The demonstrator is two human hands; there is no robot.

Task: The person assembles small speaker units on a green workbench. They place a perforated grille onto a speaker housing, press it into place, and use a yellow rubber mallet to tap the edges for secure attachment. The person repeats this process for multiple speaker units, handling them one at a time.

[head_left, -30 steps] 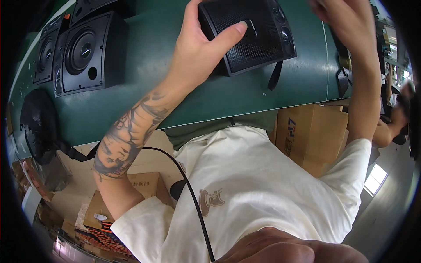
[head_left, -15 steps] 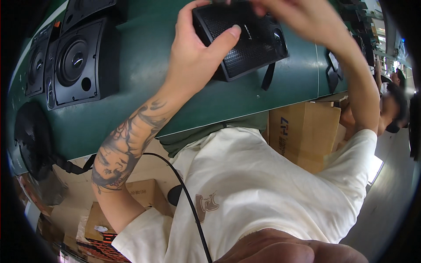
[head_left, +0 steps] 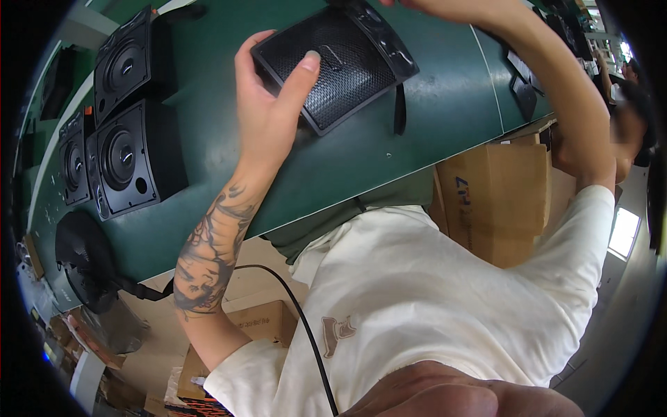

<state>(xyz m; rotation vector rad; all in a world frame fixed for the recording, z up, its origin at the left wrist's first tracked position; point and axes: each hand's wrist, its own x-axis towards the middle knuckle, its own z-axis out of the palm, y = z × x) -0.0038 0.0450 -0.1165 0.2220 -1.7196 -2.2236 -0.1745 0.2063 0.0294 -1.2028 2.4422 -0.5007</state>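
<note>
A black speaker with a textured mesh grille (head_left: 361, 82) lies tilted on the green table. My left hand (head_left: 276, 97) grips its left side, the thumb pressed on the grille and the fingers round the edge. A glossy black panel (head_left: 381, 40) runs along the speaker's right side. Below that end, a short black strap (head_left: 400, 110) hangs down. At the top edge of the picture is my right hand (head_left: 424, 5), beyond the speaker's upper right corner. Its fingers are mostly cut off, so what they hold is hidden.
Several black speakers with exposed round cones (head_left: 126, 158) stand at the left of the green table (head_left: 222, 160). A round black mesh object (head_left: 85, 254) sits by the front left edge. Cardboard boxes (head_left: 497, 201) are below the table. Another person (head_left: 629, 128) is at far right.
The whole view has shifted, and the speaker now appears further left and turned, with its right-side panel showing. My right hand has moved up to the picture's edge. My left hand keeps its grip.
</note>
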